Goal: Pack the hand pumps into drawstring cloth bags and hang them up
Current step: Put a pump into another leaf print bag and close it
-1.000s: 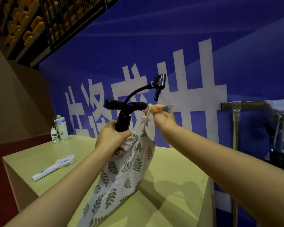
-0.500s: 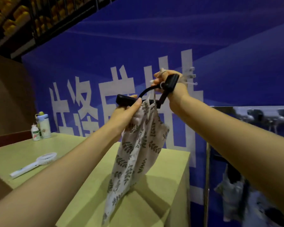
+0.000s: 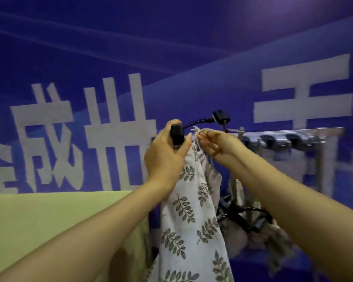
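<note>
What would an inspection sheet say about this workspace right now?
Surface: pale green tabletop, lower left.
Job's things: black hand pump standing out of the white leaf-print cloth bag; other cloth bags, blurred, hang under the metal rail.
Clutter: nothing seen.
Grips: left hand holds pump and bag neck; right hand pinches the white drawstring.
Cables: nothing seen.
Surroundings: blue wall banner with white characters.

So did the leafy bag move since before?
Yes. The leafy bag was over the green table before; now it hangs further right, past the table's edge, by the metal rail.
</note>
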The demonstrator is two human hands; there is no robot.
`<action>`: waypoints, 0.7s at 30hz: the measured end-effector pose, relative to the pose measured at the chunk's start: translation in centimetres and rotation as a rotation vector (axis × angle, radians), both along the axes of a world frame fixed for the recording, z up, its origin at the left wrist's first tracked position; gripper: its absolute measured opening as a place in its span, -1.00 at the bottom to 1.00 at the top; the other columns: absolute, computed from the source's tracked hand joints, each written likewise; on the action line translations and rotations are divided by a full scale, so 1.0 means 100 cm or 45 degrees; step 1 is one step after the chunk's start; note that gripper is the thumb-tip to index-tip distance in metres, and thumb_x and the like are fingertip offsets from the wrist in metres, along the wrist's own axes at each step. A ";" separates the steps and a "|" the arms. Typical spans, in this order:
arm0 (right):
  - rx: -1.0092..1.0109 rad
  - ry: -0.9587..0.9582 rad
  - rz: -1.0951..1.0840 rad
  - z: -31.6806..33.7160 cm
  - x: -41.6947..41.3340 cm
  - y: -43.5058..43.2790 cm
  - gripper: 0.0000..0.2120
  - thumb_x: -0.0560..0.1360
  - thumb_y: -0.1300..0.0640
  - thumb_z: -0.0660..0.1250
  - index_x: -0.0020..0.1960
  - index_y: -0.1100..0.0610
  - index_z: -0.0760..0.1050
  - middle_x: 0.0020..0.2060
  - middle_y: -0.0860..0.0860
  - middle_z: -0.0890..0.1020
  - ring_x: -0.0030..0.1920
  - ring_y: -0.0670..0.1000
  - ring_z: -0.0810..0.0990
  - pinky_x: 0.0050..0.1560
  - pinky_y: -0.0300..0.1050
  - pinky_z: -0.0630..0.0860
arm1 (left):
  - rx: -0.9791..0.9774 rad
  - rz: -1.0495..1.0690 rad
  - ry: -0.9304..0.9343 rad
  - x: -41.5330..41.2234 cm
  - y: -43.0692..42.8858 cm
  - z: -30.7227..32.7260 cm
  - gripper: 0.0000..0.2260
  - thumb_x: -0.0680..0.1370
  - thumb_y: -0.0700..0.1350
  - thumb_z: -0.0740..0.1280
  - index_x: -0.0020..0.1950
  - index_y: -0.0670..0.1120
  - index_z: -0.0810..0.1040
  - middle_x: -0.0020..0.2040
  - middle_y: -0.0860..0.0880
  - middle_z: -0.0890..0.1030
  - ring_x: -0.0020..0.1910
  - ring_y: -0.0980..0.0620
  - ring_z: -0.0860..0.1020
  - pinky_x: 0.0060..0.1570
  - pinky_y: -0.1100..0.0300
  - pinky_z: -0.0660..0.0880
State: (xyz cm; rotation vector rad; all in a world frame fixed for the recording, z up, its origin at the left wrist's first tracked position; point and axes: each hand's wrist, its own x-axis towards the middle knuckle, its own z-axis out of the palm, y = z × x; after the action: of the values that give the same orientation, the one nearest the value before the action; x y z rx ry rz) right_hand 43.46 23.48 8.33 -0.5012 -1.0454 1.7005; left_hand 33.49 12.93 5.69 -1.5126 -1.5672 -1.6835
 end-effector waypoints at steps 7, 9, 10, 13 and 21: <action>-0.132 0.125 -0.216 -0.039 0.105 0.031 -0.72 0.60 0.28 0.13 -0.25 0.23 0.47 -0.62 0.00 0.59 -0.61 -0.12 0.57 -0.53 -0.34 0.51 | -0.014 -0.036 0.097 0.099 0.063 -0.027 -0.73 0.45 0.13 0.40 -0.08 -0.03 0.46 -0.11 0.13 0.39 -0.26 0.08 0.41 -0.38 0.19 0.33; -0.183 0.196 -0.267 -0.048 0.128 0.041 -0.76 0.60 0.26 0.14 -0.20 0.23 0.48 -0.57 0.01 0.62 -0.58 -0.11 0.60 -0.54 -0.34 0.52 | -0.065 -0.041 0.029 0.112 0.075 -0.031 -0.73 0.42 0.08 0.44 -0.08 -0.04 0.47 -0.08 0.12 0.36 -0.26 0.07 0.42 -0.43 0.23 0.30; -0.195 0.229 -0.305 -0.052 0.140 0.045 -0.76 0.59 0.27 0.13 -0.20 0.23 0.48 -0.55 0.02 0.62 -0.56 -0.10 0.61 -0.52 -0.34 0.53 | -0.100 -0.058 -0.003 0.118 0.081 -0.033 -0.75 0.43 0.06 0.45 -0.09 -0.04 0.47 -0.08 0.11 0.36 -0.26 0.04 0.45 -0.46 0.27 0.27; -0.196 0.297 -0.429 -0.058 0.170 0.057 -0.74 0.58 0.30 0.13 -0.21 0.23 0.50 -0.51 0.04 0.60 -0.52 -0.07 0.62 -0.47 -0.32 0.55 | -0.224 -0.103 -0.045 0.132 0.099 -0.039 -0.77 0.44 0.04 0.45 -0.13 -0.03 0.44 -0.07 0.08 0.37 -0.24 0.00 0.47 -0.46 0.29 0.27; -0.186 0.220 -0.584 -0.038 0.210 0.083 -0.80 0.56 0.35 0.11 -0.13 0.22 0.49 -0.53 0.05 0.64 -0.48 -0.06 0.61 -0.46 -0.27 0.53 | -0.666 -0.400 0.103 0.172 0.142 -0.042 -0.70 0.35 0.11 0.50 -0.10 -0.06 0.61 -0.04 0.02 0.43 -0.08 0.00 0.49 -0.16 0.11 0.49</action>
State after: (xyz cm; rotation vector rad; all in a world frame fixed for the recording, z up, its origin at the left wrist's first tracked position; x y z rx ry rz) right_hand 64.48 31.77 4.50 -0.6224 -0.6245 1.3847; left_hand 50.72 27.15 1.51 -2.1515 -1.9021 -1.3935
